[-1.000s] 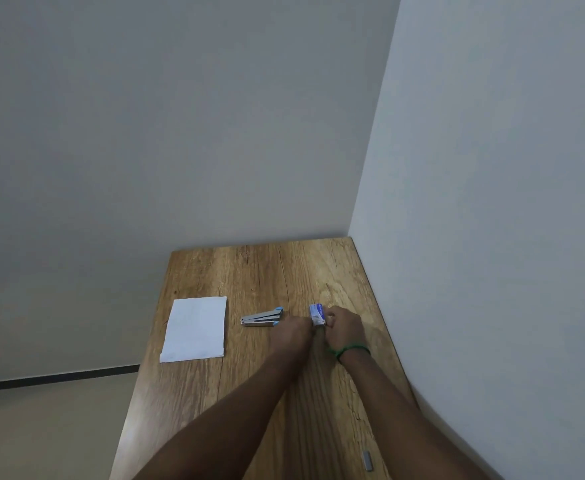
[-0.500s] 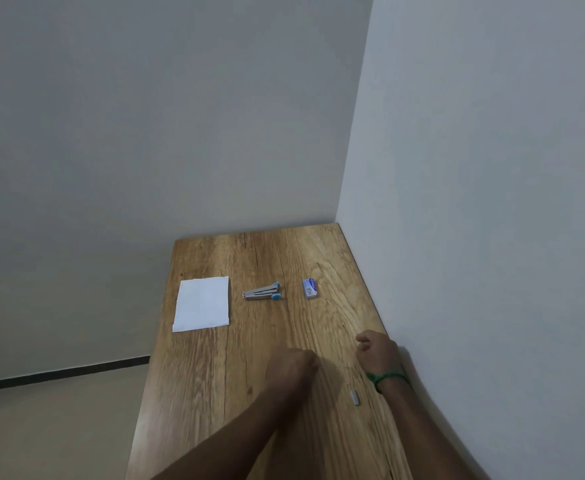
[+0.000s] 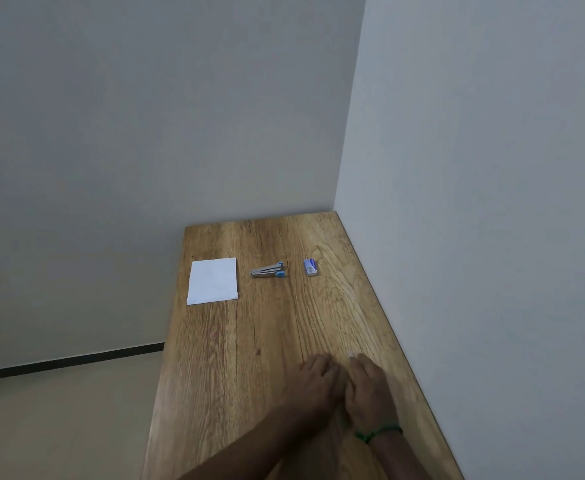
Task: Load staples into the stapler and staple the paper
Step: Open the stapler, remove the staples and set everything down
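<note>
A small silver metal stapler with blue plastic ends (image 3: 268,270) lies on its side on a long wood-grain table (image 3: 249,341), towards the far end and untouched. Just to its right, apart from it, sits a little blue and white staple box (image 3: 310,267). To the stapler's left lies a square sheet of white paper (image 3: 213,280), flat, near the table's left edge.

Well apart from these three, at the near end of the table, the person's two hands meet side by side. The left hand (image 3: 318,381) and the right hand (image 3: 369,389) touch each other, backs upward, low over the wood. Their fingers point away and down, so it cannot be told whether they hold anything. A green band (image 3: 377,432) circles the right wrist.

A pale grey wall (image 3: 491,202) runs along the table's right side.
</note>
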